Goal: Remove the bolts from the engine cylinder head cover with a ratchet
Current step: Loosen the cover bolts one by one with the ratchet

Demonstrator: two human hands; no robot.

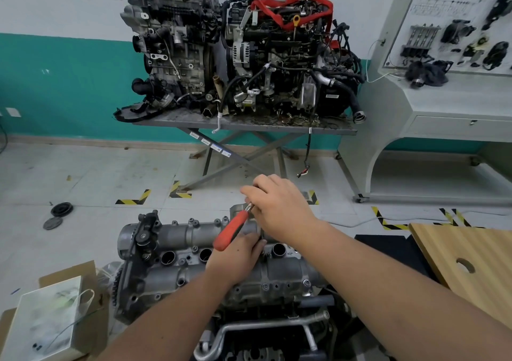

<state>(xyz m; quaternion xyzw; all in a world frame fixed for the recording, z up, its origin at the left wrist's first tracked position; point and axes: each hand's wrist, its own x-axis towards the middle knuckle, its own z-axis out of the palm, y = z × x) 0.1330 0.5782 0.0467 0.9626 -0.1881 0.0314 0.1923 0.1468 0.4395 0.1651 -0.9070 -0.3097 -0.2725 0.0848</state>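
The right hand (pixel 279 208) grips the red-handled ratchet (pixel 231 230) near its head, over the far edge of the cylinder head cover (pixel 177 252), probably to turn a bolt there. The left hand (pixel 238 258) grasps something below, likely steadying the tool.

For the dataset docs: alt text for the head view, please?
Over a cylinder head cover, the right hand grips the head end of a red-handled ratchet while the left hand rests on the cover beneath the handle. Two engines sit on a stand behind.
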